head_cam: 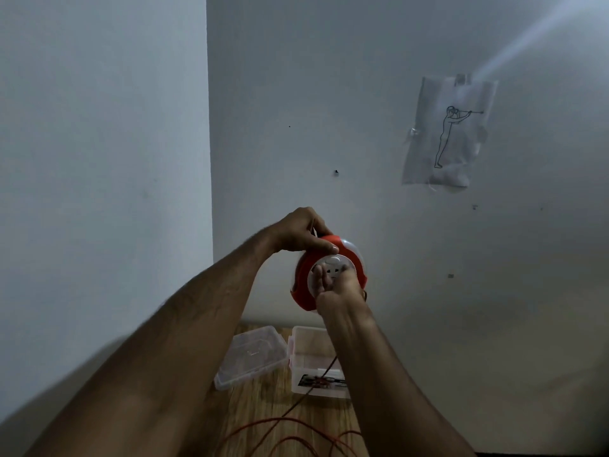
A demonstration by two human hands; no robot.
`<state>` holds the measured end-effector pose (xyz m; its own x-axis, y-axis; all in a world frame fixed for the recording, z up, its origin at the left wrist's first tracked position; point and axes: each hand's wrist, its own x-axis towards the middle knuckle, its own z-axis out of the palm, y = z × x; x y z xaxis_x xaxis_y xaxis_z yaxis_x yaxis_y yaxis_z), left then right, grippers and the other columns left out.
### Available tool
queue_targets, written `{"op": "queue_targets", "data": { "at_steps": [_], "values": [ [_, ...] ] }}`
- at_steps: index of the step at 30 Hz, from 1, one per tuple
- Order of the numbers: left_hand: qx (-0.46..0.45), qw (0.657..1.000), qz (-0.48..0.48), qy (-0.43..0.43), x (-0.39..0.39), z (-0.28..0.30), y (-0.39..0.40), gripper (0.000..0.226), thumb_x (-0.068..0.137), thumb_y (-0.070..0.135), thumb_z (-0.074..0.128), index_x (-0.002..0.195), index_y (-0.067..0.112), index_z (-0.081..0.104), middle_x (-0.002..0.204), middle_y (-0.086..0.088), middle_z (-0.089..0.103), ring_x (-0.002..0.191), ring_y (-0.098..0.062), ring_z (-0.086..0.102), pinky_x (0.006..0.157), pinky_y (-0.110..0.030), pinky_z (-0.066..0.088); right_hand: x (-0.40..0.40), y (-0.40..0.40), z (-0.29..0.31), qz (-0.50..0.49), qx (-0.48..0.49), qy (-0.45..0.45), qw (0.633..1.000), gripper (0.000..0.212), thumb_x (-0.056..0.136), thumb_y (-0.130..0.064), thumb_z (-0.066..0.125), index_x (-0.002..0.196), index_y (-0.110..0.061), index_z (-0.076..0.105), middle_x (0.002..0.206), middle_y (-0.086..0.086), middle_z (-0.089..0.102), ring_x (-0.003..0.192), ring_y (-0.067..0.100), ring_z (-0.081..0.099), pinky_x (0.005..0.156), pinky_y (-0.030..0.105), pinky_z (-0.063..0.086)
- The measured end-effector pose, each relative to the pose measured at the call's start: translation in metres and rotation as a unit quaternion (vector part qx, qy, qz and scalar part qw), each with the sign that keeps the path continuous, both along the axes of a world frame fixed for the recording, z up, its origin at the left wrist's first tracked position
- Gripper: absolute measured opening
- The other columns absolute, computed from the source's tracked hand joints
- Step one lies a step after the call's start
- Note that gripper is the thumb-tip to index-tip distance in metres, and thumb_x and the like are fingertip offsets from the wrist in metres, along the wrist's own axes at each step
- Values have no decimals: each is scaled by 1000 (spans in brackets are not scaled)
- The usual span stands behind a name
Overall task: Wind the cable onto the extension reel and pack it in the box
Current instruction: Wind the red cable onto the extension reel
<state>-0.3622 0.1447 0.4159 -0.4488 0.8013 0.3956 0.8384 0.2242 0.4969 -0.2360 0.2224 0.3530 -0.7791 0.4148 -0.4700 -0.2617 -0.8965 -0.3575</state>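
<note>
1. Grip state: my left hand (301, 234) is clamped over the top rim of the extension reel (328, 272), thumb across the orange housing. My right hand (333, 285) presses its fingers against the white socket face, in what I judge to be a cranking hold.
2. Position: the reel is held upright in the air, well above the wooden table (263, 410) and in front of the wall.
3. Progress: winding is under way, not finished. Several loops of orange cable (290, 423) lie loose on the table, and one strand rises toward the reel.
4. Remaining: take up the slack, then lower the reel into the box (313, 367).
5. Box status: the clear box stands open on the table, with its lid (253, 356) lying just beside it on the left. A printed label shows on its front; the contents are unclear.
6. Surroundings: dim room corner, plain pale walls, and a taped sheet with a line drawing (451, 133) on the wall to the right.
</note>
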Motion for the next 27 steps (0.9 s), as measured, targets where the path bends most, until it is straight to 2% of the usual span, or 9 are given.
{"op": "queue_targets", "data": {
  "at_steps": [4, 6, 7, 8, 10, 12, 14, 20, 27],
  "values": [
    [2, 1000, -2, -16, -1, -3, -4, 29, 85, 28, 82, 107, 9, 80, 87, 12, 71, 78, 2, 70, 66, -14, 53, 4, 2, 4, 5, -47, 35, 998, 62, 100, -19, 63, 149, 2, 33, 108, 31, 65, 55, 26, 74, 43, 31, 57],
    [16, 999, -3, -31, -3, -1, -8, 29, 86, 28, 81, 107, 8, 80, 88, 9, 73, 79, -1, 72, 67, -16, 55, 8, 3, 0, -21, 146, -21, 989, 39, 100, -19, 62, 130, 4, 51, 92, 24, 73, 58, 21, 74, 50, 32, 60],
    [24, 999, 1, -37, -4, 0, -10, 28, 86, 28, 80, 107, 9, 80, 88, 8, 74, 80, -2, 73, 67, -17, 56, 9, 4, -7, -70, 311, -42, 947, 29, 100, -21, 61, 120, 1, 58, 88, 17, 75, 61, 19, 73, 55, 33, 63],
    [29, 999, 5, -43, -5, 2, -13, 28, 87, 29, 80, 106, 9, 80, 88, 7, 74, 80, -4, 73, 68, -18, 56, 10, 6, -16, -139, 500, -40, 854, 21, 100, -23, 62, 112, -6, 63, 88, 10, 75, 65, 17, 73, 59, 35, 64],
    [35, 998, 10, -54, -9, 4, -18, 27, 87, 30, 80, 106, 10, 81, 88, 6, 75, 80, -5, 74, 67, -18, 56, 12, 19, -37, -237, 796, -15, 556, 17, 96, -24, 65, 110, -14, 65, 100, 4, 73, 70, 13, 70, 61, 31, 62],
    [37, 998, 12, -55, -10, 6, -20, 27, 87, 31, 79, 104, 11, 81, 88, 5, 75, 80, -6, 74, 68, -18, 57, 11, 33, -53, -218, 930, -24, 294, 34, 93, -16, 66, 126, -15, 63, 128, 14, 64, 69, 14, 66, 54, 20, 52],
    [35, 998, 13, -56, -10, 7, -19, 28, 86, 31, 80, 104, 10, 81, 90, 3, 76, 82, -10, 75, 70, -20, 57, 12, 41, -61, -170, 967, -57, 182, 58, 87, -6, 68, 141, -18, 54, 145, 25, 47, 67, 17, 61, 50, 18, 44],
    [27, 998, 1, -51, -5, 4, -12, 28, 87, 25, 80, 108, 7, 79, 88, 10, 73, 80, 1, 72, 66, -14, 55, 14, 54, -67, -171, 973, -112, 107, 79, 89, -19, 71, 155, -26, 29, 140, 34, 46, 59, 21, 58, 46, 31, 54],
    [26, 998, -2, -49, -4, 1, -7, 28, 86, 25, 80, 107, 6, 79, 89, 8, 73, 82, -3, 74, 67, -15, 56, 7, 53, -55, -196, 971, -99, 93, 67, 78, -31, 84, 138, -12, 60, 108, 30, 70, 59, 29, 70, 50, 33, 59]
  ]
}}
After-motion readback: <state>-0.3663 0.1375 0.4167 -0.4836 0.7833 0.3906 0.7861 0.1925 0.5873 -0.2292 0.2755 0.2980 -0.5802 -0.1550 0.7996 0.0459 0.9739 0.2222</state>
